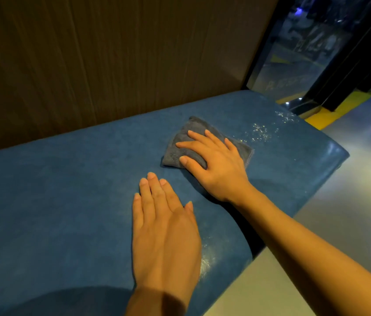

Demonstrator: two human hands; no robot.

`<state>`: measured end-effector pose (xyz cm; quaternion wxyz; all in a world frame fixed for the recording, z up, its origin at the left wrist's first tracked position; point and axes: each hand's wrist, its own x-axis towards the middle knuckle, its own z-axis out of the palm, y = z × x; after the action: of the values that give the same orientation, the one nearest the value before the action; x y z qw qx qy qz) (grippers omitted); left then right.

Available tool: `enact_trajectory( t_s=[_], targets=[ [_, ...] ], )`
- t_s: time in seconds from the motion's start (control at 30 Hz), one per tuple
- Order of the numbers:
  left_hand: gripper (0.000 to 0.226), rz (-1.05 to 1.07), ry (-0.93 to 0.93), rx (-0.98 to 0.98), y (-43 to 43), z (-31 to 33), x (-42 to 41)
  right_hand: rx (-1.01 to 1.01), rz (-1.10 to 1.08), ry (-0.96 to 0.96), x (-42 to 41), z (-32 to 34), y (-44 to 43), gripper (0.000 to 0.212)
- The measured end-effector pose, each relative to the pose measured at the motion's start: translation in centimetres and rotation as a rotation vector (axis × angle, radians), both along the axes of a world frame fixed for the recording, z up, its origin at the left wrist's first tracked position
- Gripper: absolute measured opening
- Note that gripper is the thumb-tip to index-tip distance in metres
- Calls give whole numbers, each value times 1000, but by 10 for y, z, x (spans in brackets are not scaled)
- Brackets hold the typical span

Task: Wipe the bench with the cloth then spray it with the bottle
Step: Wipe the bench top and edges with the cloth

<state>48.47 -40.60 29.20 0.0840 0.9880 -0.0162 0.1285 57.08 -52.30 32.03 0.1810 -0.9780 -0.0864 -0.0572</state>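
Note:
A blue padded bench fills most of the view. A folded grey cloth lies on its seat toward the far right. My right hand presses flat on the cloth, fingers spread over it. My left hand rests palm-down on the bare seat just in front of the cloth, fingers together, holding nothing. Glinting wet specks dot the seat to the right of the cloth, and a pale smear shows beside my left hand. No spray bottle is in view.
A brown wood-grain wall panel rises directly behind the bench. A dark glass panel stands at the far right. The bench's right end drops to a shiny floor with a yellow strip.

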Motion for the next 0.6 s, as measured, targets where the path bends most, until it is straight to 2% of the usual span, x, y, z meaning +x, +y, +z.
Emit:
enact_trajectory(
  t_s=[0.3,0.43,0.6],
  targets=[
    [61,27,-109,53,0,-11,5,-13,47,20,3,-1,-4,40],
    [75,70,-54,0,1,-10,7,-51,79,57,5,-1,-3,42],
    [68,65,-57,-22,-1,-7,2,-30,90,62,3,3,-1,43]
  ],
)
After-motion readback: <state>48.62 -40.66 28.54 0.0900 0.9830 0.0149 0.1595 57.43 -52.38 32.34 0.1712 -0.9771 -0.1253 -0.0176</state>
